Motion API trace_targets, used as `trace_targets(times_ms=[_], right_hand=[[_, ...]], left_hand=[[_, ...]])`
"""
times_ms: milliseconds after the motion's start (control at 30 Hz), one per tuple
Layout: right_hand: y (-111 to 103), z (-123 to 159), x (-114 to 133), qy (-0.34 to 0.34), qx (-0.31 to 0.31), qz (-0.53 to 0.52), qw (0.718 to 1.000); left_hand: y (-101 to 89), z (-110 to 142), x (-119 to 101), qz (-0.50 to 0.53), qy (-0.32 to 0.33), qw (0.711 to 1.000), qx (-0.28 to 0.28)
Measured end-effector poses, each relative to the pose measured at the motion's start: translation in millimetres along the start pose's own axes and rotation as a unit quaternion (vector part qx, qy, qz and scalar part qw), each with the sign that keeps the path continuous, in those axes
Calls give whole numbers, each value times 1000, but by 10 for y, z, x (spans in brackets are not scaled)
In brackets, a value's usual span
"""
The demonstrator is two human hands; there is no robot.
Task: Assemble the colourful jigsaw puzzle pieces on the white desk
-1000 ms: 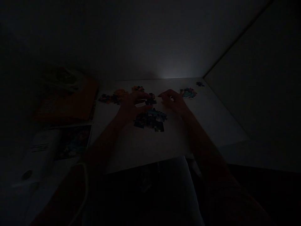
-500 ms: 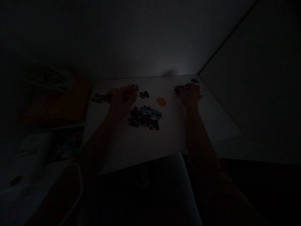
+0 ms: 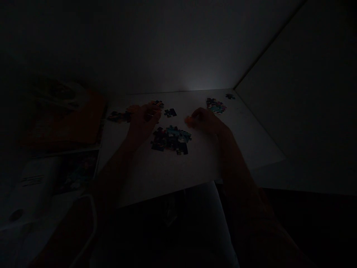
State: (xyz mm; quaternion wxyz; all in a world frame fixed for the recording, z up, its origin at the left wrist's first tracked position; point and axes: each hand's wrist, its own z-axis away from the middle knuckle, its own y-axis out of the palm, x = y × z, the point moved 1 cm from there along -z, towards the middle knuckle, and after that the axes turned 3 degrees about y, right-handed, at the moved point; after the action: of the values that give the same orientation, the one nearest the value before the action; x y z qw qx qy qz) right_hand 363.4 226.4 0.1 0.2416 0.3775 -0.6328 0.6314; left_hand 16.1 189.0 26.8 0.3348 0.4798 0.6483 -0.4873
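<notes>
Two hands (image 3: 141, 120) (image 3: 208, 121), one table (image 3: 200, 163) — many overlapping puzzle pieces (image 3: 170, 112).

The puzzle pieces (image 3: 171, 140) are looking like printed cardboard. The table (image 3: 167, 175) is showing a smooth, matt top, the wall (image 3: 173, 56) is appearing matt, and the trousers (image 3: 216, 212) are looking like cloth.

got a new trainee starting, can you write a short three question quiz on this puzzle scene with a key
1. Multiple choice: which colour is the puzzle piece nearest the right hand?
a) green
b) orange
c) white

2. True or false: a dark puzzle piece lies between the left hand and the right hand.

3. Short answer: which is nearer the person, that dark puzzle piece or the teal-and-dark puzzle pile?

Key:
1. b
2. True
3. The teal-and-dark puzzle pile
</notes>
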Motion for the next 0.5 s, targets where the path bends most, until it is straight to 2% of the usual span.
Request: trace_targets(times_ms=[100,133,233,267,300,333,433,500], right_hand=[[94,34,213,-60,-2,-81,995],[133,56,302,-83,17,-89,992],[246,139,523,-117,169,-106,973],[274,159,561,-116,206,-110,965],[295,166,577,-112,210,-110,965],[313,158,571,-108,181,-104,972],[385,61,465,-121,40,-44,991],[471,-44,369,-134,-1,6,991]], left_hand=[[1,-2,-7,8,8,1000,-11],[0,-4,-5,11,7,1000,-15],[-7,-12,-4,13,1,1000,-16],[-11,-14,-9,12,3,1000,-11],[-15,-15,-15,10,6,1000,-5],[-21,-15,-23,7,9,1000,0],[-58,-10,-37,-4,11,1000,0],[-102,-9,-23,-37,12,999,-17]])
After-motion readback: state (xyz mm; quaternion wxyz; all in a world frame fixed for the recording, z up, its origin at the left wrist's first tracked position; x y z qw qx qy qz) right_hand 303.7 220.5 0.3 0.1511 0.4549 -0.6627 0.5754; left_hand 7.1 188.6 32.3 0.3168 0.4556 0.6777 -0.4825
